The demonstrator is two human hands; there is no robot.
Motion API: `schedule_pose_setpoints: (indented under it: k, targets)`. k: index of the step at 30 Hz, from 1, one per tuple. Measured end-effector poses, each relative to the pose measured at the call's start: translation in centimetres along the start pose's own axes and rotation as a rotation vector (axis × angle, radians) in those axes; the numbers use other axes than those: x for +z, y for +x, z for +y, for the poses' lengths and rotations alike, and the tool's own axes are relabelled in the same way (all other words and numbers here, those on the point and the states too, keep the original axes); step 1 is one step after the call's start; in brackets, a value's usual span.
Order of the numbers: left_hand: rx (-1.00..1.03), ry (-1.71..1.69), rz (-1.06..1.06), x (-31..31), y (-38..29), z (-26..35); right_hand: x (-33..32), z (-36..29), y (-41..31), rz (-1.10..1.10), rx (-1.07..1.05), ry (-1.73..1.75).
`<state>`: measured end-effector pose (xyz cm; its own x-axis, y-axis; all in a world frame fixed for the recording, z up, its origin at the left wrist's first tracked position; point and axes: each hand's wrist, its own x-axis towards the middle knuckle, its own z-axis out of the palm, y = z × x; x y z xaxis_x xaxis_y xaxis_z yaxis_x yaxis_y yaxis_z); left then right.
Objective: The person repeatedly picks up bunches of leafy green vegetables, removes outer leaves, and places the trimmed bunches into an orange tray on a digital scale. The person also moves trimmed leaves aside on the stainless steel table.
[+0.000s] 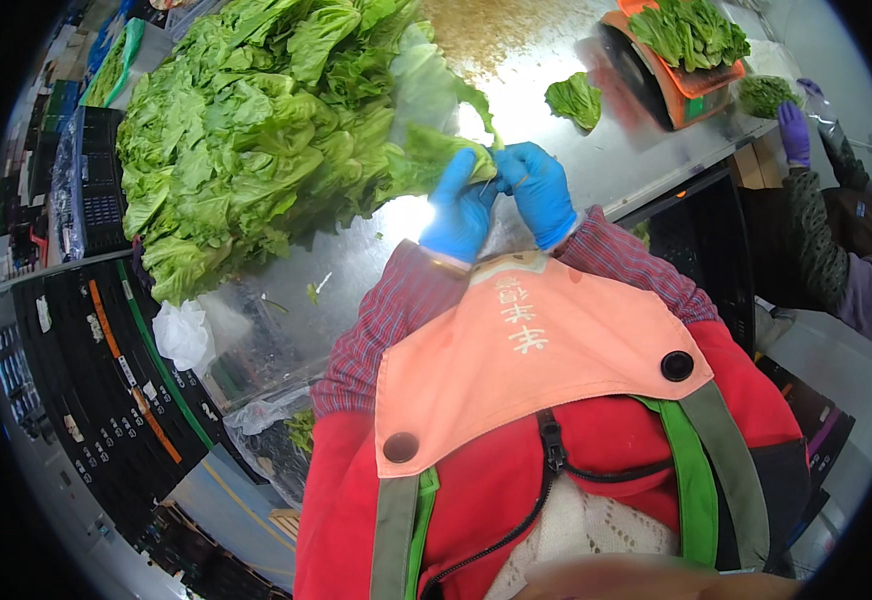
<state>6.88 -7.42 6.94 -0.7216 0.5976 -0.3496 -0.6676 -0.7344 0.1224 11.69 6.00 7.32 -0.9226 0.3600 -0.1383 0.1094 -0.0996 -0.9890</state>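
Observation:
My left hand (460, 210), in a blue glove, grips a green lettuce leaf (432, 152) near its base. Close against it, my right hand (539, 191), gloved in the same blue, has its fingers pinched at the end of the leafy piece. A thin pale sliver shows between the hands; whether it is a stem or a tool I cannot tell. Directly left of both hands spreads a large heap of loose leaf lettuce (256, 142). The hands are above the near edge of a shiny metal worktable (526, 97).
One lettuce piece (575, 102) lies apart, near an orange weighing scale (695, 97) loaded with greens (691, 34). At the right, a co-worker's purple-gloved hand (794, 133) is beside bagged greens (766, 96). Black crates (105, 367) and a white plastic bag (183, 337) are at the left.

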Motion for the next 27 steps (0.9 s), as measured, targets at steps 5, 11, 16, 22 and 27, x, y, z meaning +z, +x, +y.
schedule_pose_setpoints:
  k: [5, 11, 16, 22, 27]
  targets:
    - [0.025, -0.009, 0.123, -0.6, 0.0, 0.5, -2.0, 1.2, 0.7, 0.009, 0.396, 0.149]
    - [-0.039, 0.245, 0.118, -1.2, 0.8, 0.2, -1.6, -0.2, -1.2, -0.139, -0.379, -0.661]
    - [0.047, 0.398, 0.144, 0.3, 0.0, -0.3, -0.5, -1.8, 0.1, -0.186, -0.148, -0.276]
    - [-0.202, 0.23, -0.039, 0.6, -1.0, 0.3, -1.4, -1.6, 0.3, -0.212, 0.36, 0.189]
    - [-0.308, -0.025, -0.142, -1.1, 0.1, 0.2, -1.5, -1.9, 0.0, -0.355, 0.474, 0.433]
